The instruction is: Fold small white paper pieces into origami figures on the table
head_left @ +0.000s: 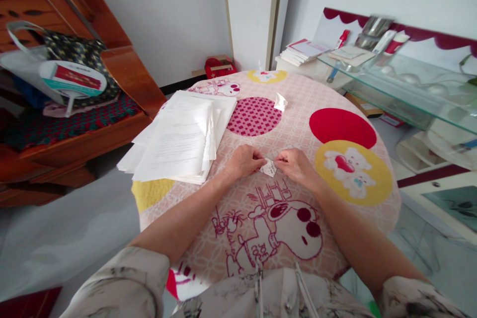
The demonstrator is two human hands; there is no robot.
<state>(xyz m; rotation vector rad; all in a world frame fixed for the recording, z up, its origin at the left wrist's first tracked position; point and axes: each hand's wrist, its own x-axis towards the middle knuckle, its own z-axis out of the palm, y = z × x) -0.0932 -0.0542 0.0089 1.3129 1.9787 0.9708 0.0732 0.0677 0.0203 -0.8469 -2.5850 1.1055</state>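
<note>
A small folded piece of white paper [268, 167] lies on the round table's pink patterned cloth [335, 179], pinched from both sides. My left hand [244, 160] grips its left edge with closed fingers. My right hand [296, 164] grips its right edge the same way. A stack of white paper sheets [182, 136] sits to the left of my hands. Farther back, a second small folded paper piece [280, 102] rests on the cloth.
A wooden bench [93, 124] with a bag and a round fan stands at the left. A glass shelf [402, 84] with cups and papers juts in at the right. A red object [218, 67] lies on the floor behind the table.
</note>
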